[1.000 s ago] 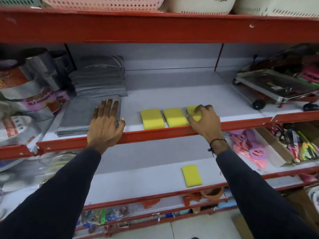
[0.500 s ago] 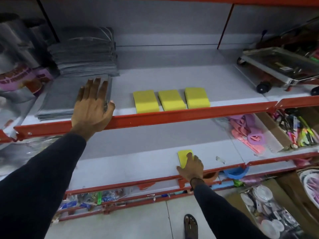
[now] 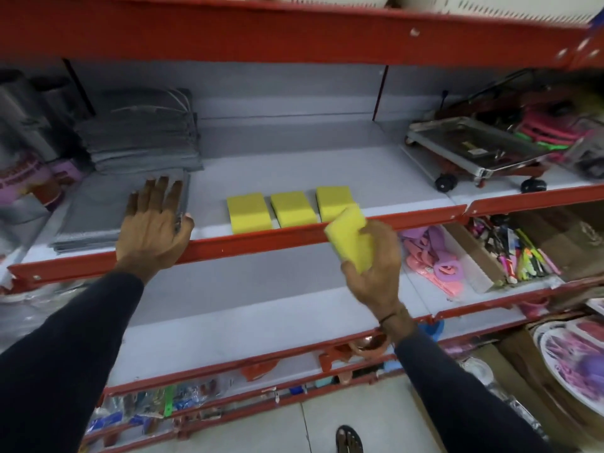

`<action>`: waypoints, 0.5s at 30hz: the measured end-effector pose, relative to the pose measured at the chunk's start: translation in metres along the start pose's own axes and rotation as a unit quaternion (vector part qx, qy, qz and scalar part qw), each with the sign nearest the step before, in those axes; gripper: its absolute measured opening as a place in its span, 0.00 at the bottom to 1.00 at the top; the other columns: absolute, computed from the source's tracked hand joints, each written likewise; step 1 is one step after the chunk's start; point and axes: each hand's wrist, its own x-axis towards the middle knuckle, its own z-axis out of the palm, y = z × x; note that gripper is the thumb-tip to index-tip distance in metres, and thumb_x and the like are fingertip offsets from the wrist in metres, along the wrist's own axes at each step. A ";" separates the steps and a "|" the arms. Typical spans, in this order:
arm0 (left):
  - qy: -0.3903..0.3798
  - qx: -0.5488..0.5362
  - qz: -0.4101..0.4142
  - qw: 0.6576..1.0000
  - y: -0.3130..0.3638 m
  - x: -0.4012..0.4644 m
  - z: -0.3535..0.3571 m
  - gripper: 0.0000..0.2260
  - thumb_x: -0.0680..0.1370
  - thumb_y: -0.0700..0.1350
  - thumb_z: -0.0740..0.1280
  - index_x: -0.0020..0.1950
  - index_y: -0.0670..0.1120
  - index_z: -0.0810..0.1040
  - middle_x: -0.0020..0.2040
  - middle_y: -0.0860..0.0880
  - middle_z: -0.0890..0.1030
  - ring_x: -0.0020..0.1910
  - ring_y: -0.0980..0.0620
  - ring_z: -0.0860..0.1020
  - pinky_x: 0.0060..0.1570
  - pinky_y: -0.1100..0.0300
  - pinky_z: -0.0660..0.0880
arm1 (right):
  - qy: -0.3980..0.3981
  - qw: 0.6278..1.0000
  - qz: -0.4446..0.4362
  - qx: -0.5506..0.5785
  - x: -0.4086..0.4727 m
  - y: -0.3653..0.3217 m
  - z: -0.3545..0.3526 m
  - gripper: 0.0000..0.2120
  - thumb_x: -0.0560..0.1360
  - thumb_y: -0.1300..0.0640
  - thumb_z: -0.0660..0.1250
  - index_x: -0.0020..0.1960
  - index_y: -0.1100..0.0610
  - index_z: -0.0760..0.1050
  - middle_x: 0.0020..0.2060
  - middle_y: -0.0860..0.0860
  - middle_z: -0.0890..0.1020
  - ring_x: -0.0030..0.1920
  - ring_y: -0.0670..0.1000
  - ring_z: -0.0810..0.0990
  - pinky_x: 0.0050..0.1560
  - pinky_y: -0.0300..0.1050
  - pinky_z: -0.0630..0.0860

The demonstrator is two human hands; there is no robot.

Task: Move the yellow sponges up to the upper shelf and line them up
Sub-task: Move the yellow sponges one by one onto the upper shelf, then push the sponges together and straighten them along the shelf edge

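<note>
Three yellow sponges lie side by side near the front of the upper shelf (image 3: 408,184): a left sponge (image 3: 249,212), a middle sponge (image 3: 293,209) and a right sponge (image 3: 333,201). My right hand (image 3: 376,273) holds a fourth yellow sponge (image 3: 351,235) tilted in the air, just in front of the shelf's red front rail and overlapping the right sponge's near corner. My left hand (image 3: 153,227) rests flat, fingers spread, on the rail and the grey mats at the left. The lower shelf (image 3: 228,325) below carries no sponge.
A stack of grey mats (image 3: 140,142) sits at the upper shelf's left, a wheeled metal trolley (image 3: 474,152) at its right. Pink items (image 3: 434,259) and a box of pens (image 3: 523,253) fill the lower shelf's right. A red shelf edge (image 3: 294,31) hangs overhead.
My right hand left the third sponge on the upper shelf, dropped to the lower shelf, took the last sponge and has lifted it to the upper shelf's rail. The left hand stayed put.
</note>
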 end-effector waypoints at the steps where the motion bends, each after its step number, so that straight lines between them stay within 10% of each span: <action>1: 0.000 0.003 -0.002 1.000 0.000 -0.001 0.000 0.34 0.77 0.55 0.52 0.83 0.45 0.59 0.83 0.38 0.60 0.81 0.34 0.58 0.81 0.41 0.41 | 0.015 1.000 0.010 -0.024 0.024 0.005 -0.003 0.24 0.67 0.56 0.69 0.60 0.65 0.74 0.56 0.63 0.78 0.58 0.60 0.74 0.64 0.44 0.69; 4: -0.004 0.023 0.006 1.000 0.002 -0.003 -0.005 0.34 0.76 0.54 0.51 0.84 0.52 0.59 0.83 0.38 0.60 0.82 0.34 0.56 0.75 0.48 0.27 | -0.009 0.987 0.103 -0.120 0.087 0.032 -0.002 0.24 0.70 0.54 0.71 0.63 0.60 0.72 0.56 0.63 0.77 0.57 0.64 0.75 0.59 0.55 0.71; 8: -0.012 0.038 -0.019 0.999 0.011 -0.007 -0.010 0.31 0.77 0.51 0.56 0.82 0.49 0.63 0.82 0.36 0.62 0.80 0.31 0.59 0.78 0.32 0.46 | -0.215 0.925 0.206 -0.237 0.116 0.061 0.003 0.25 0.73 0.42 0.69 0.60 0.61 0.76 0.52 0.67 0.82 0.54 0.68 0.78 0.55 0.56 0.74; 15: 0.009 -0.055 0.068 0.996 0.067 0.000 -0.017 0.36 0.77 0.58 0.56 0.78 0.36 0.66 0.79 0.33 0.66 0.77 0.31 0.66 0.74 0.35 0.66 | -0.150 0.964 0.067 -0.208 0.118 0.015 0.013 0.28 0.71 0.42 0.58 0.54 0.62 0.85 0.54 0.65 0.85 0.56 0.67 0.82 0.58 0.56 0.79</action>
